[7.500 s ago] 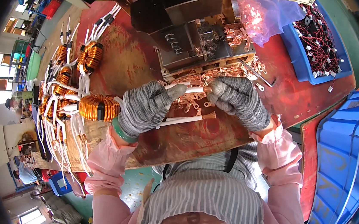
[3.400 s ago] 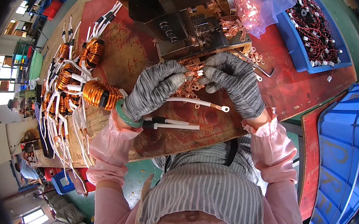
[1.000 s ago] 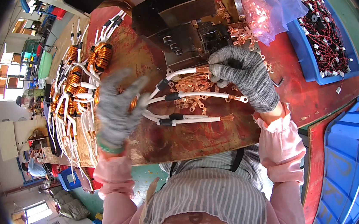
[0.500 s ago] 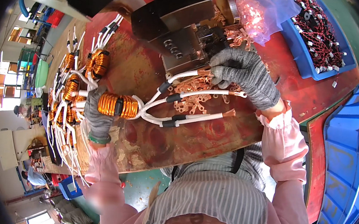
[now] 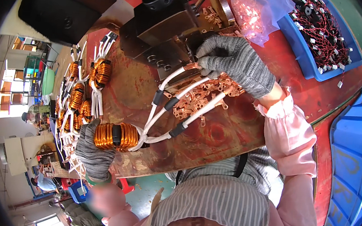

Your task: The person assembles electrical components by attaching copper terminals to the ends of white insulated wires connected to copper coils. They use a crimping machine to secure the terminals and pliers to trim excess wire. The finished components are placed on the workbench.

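Observation:
My left hand [image 5: 93, 153], in a grey knitted glove, is closed on an orange copper-wound toroidal coil [image 5: 105, 135] with a black band round it. From the coil, white leads [image 5: 204, 108] with black sleeves fan out to the upper right. My gloved right hand [image 5: 240, 65] is closed, its thumb and fingertips at the copper end [image 5: 190, 66] of the uppermost lead, beside the dark metal press [image 5: 164, 35]. Just what the fingertips pinch is partly hidden. Loose copper cable lugs [image 5: 190, 103] lie heaped under the leads.
More wound coils [image 5: 100, 72] with white leads lie along the table's left side. A clear bag [image 5: 249, 15] of copper lugs and a blue bin [image 5: 302, 55] of red-black wires stand at the far right. A large blue crate [image 5: 355, 160] is right of the red worktable [image 5: 227, 132].
My left hand has brought the coil nearer to me, tilting the leads more steeply upward. My right hand has shifted left and slightly away, taking the lead's copper end closer to the press.

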A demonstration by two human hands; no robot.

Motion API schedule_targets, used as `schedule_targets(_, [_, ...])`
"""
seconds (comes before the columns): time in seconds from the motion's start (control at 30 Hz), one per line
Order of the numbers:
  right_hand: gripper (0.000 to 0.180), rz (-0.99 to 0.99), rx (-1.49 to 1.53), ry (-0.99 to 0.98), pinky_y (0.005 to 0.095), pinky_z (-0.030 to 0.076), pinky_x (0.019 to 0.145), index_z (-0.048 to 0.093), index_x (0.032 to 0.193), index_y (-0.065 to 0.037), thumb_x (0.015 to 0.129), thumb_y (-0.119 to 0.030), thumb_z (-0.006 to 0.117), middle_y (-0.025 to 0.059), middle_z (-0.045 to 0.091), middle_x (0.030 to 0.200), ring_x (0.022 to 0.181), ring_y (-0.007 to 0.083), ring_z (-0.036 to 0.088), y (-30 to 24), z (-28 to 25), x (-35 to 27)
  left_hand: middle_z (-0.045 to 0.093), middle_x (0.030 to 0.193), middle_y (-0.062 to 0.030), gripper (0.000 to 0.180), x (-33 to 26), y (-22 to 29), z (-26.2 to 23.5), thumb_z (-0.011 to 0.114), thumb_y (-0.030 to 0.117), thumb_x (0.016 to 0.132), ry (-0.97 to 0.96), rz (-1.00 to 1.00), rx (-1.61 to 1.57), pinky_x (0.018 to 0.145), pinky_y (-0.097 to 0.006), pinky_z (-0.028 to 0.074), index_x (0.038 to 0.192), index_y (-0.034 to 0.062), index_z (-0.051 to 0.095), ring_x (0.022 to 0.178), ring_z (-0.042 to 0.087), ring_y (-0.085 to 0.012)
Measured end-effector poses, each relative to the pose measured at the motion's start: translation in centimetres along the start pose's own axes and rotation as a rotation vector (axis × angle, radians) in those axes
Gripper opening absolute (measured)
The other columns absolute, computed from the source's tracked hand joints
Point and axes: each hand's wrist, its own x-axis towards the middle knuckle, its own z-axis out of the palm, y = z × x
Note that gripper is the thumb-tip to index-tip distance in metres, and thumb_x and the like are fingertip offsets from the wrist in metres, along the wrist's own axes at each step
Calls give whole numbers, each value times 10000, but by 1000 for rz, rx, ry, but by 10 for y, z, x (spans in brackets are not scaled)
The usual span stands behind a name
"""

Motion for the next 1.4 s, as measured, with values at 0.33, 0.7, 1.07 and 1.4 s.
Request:
schedule_targets(0.33, [156,17,18,-11,218,508,616,616,966,5,831,-72,638,62,653,821,701,99,618,-2,-7,10,642,937,-115,554,21,13,-22,811,119,600,-124,-77,-10,779,-330,505,1093,44,569,841,640,-230])
schedule_targets(0.7, [165,102,52,52,233,548,600,628,972,10,817,-47,637,77,669,810,674,126,643,-3,-4,18,633,1034,-110,543,29,22,-34,723,-11,627,-202,-119,11,858,-324,473,1143,18,557,935,615,-220])
schedule_targets(1.07, [144,-63,-121,114,254,504,523,659,878,-11,780,-116,679,74,664,679,577,119,633,12,-7,25,618,1062,-100,598,28,21,-35,769,2,600,-231,-114,-16,860,-317,478,1156,24,547,950,605,-211])
schedule_targets(1.4, [174,-68,-188,176,282,509,557,658,868,-26,771,-164,696,88,666,712,590,142,636,13,-6,23,633,1029,-107,536,29,26,-36,749,-1,639,-234,-108,1,846,-318,482,1141,27,563,931,615,-212])
